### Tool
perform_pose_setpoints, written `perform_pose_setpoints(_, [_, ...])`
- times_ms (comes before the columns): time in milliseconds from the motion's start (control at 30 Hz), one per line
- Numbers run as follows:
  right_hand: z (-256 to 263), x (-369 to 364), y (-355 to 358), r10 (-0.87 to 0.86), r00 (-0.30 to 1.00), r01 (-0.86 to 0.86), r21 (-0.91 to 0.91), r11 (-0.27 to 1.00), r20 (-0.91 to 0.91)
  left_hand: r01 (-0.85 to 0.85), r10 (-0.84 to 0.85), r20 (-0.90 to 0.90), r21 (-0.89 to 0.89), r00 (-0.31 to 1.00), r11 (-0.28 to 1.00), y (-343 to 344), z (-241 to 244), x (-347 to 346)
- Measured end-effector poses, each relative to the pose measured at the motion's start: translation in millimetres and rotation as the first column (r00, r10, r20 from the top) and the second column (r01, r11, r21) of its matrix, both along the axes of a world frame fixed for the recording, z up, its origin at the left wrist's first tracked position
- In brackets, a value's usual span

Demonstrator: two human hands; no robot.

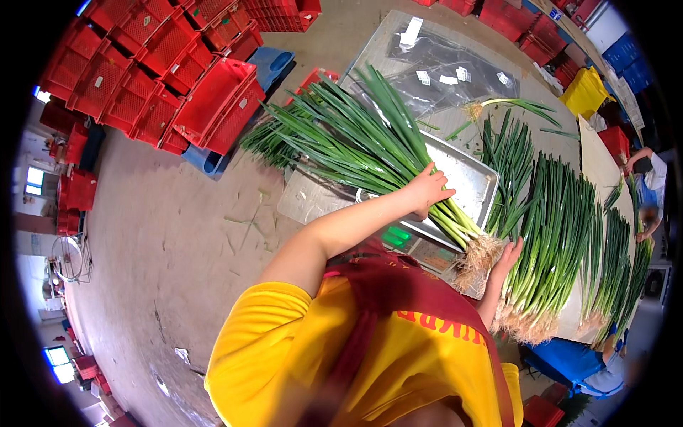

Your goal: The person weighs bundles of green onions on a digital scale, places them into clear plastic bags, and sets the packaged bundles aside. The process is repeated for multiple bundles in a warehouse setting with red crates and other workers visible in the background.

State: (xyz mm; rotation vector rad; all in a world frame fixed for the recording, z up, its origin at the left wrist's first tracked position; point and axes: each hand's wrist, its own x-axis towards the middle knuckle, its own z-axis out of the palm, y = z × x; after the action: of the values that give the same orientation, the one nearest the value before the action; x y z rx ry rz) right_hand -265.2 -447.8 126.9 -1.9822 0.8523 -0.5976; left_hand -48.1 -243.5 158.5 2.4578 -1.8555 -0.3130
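In the head view my left hand grips the lower stalks of a bunch of green onions, whose leaves fan out to the upper left. The bunch lies slantwise over a metal tray on a scale with a lit green display. Beside the bunch's pale roots is my right hand, its fingers apart; whether it touches them I cannot tell. More green onions are spread in a row right of the tray, roots toward me. A loose stalk lies beyond the tray.
Clear plastic bags with labels lie on the far part of the table. Stacked red crates stand at upper left, on blue pallets. Another person is at the far right, by more onions. Leaf scraps litter the floor.
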Motion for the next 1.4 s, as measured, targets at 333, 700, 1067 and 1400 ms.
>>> perform_pose_setpoints(333, [26,5,26,0.108,0.972,-0.195,-0.467,0.863,-0.207,0.037,-0.036,0.017,-0.09,0.999,0.995,6,-10,7])
perform_pose_setpoints(700, [11,25,104,0.0,0.933,-0.356,0.924,-0.139,0.36,0.089,-0.089,0.006,-0.083,0.996,0.993,-11,-9,12])
perform_pose_setpoints(1067, [10,46,107,-0.076,0.919,-0.393,0.879,-0.269,0.388,0.036,-0.035,0.006,-0.085,0.999,0.996,-8,-14,8])
perform_pose_setpoints(1400, [4,49,96,-0.116,0.938,-0.299,0.931,0.209,0.327,0.001,-0.042,-0.271,-0.151,0.962,0.989,-1,14,-3])
